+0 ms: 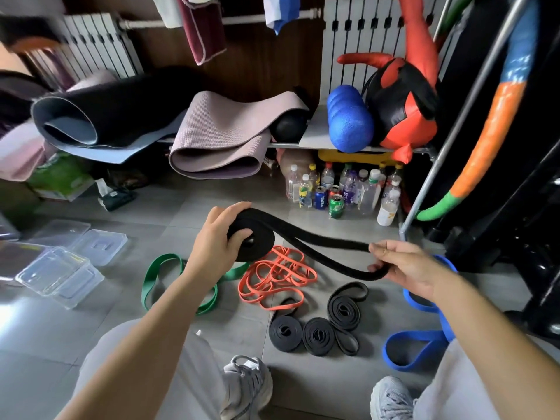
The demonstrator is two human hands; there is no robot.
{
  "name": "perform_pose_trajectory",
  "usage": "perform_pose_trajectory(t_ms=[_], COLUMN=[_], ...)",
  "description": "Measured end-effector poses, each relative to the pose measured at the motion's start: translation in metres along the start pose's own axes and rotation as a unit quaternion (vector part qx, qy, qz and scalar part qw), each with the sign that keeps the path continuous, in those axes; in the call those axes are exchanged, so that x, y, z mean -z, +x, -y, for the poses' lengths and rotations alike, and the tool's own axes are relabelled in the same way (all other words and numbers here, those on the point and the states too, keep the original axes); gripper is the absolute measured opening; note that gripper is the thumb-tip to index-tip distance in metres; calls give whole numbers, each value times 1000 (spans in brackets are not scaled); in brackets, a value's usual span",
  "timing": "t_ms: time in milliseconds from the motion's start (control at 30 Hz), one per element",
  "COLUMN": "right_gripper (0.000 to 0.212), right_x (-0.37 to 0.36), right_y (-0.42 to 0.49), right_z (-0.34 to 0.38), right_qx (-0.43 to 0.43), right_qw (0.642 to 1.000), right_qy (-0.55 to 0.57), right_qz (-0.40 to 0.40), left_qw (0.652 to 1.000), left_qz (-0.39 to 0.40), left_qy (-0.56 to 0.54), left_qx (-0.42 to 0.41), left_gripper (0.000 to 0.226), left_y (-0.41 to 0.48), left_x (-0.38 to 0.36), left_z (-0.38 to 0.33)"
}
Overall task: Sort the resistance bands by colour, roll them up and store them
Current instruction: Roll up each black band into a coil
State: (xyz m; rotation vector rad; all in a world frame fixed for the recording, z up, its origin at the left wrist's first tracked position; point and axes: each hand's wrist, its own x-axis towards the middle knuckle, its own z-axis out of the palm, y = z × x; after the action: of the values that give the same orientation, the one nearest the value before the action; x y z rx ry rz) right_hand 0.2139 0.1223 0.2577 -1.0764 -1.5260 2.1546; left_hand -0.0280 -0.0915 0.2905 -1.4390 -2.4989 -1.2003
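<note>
Left hand [216,237] grips the black band's [306,237] roll — right hand [403,265] pinches its tail.

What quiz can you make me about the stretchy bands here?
1. True or false: the left hand grips the rolled-up part of a black resistance band.
2. Which colour of band lies already rolled on the floor? A green, B black, C orange.
3. The right hand pinches the held band's loose end. What colour is the unrolled band beside the right leg?
Key: 1 true. 2 B, the rolled black bands. 3 blue, the blue resistance band.
</note>
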Motion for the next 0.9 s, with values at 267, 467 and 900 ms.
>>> perform_pose_trajectory(t_ms=[267, 467, 900], right_gripper=[7, 29, 34], right_x=[-5, -35, -35], right_y=[-3, -8, -19], right_z=[-10, -4, 1], right_qx=[20, 136, 213], right_qw=[964, 970, 953], right_qy=[-264, -202, -214], right_qz=[-7, 1, 33], left_qw=[992, 978, 976], left_qz=[76, 139, 140], left_qy=[17, 26, -13], left_qx=[-100, -151, -165], left_gripper=[43, 46, 51], left_y=[-10, -12, -9], left_x=[-20, -46, -59], left_z=[-24, -48, -68])
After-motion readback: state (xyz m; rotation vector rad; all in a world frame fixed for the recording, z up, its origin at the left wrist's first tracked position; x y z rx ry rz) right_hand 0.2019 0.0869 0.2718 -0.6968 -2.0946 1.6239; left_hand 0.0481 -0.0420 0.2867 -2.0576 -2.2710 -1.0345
